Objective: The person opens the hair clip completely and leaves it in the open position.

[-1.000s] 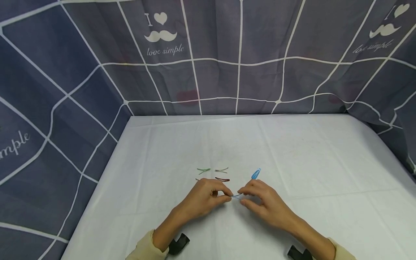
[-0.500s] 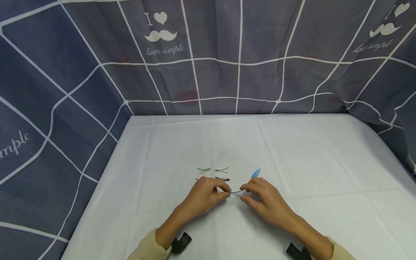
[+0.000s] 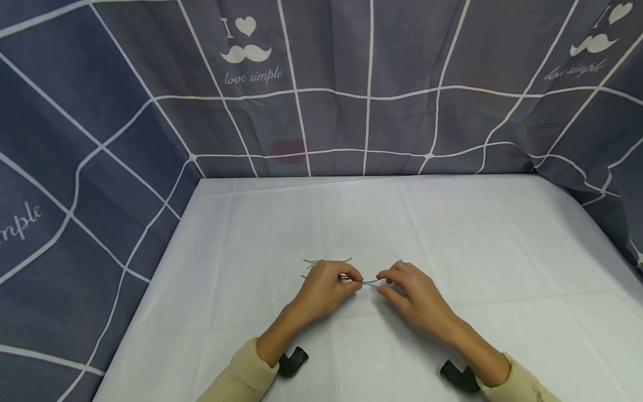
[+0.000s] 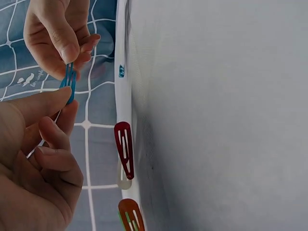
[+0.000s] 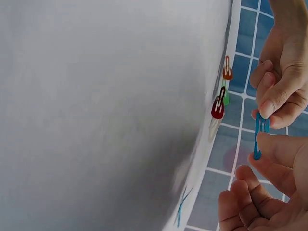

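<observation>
A blue snap hair clip (image 3: 370, 282) is held between my two hands, its two strips spread apart. My left hand (image 3: 327, 287) pinches one end between thumb and index finger. At the other end, the thumb and index finger of my right hand (image 3: 419, 298) take hold of the strips; the right wrist view shows the thumb lying over the blue clip (image 5: 261, 126). Below the hands on the cloth lie a dark red hair clip (image 4: 123, 147), an orange one (image 4: 131, 214), a green one (image 5: 225, 98) and a pale one (image 4: 123, 182), partly hidden by the left hand in the head view.
A second blue hair clip (image 5: 182, 209) lies on the table near the right hand, mostly hidden in the head view. White cloth (image 3: 467, 234) covers the table. A dark checked curtain (image 3: 331, 128) rises behind it and along the sides. Black wrist pieces (image 3: 293, 362) sit under the sleeves.
Both hands have moved forward over the table and slightly right, with the blue hair clip between them. The left hand now covers more of the clips on the cloth.
</observation>
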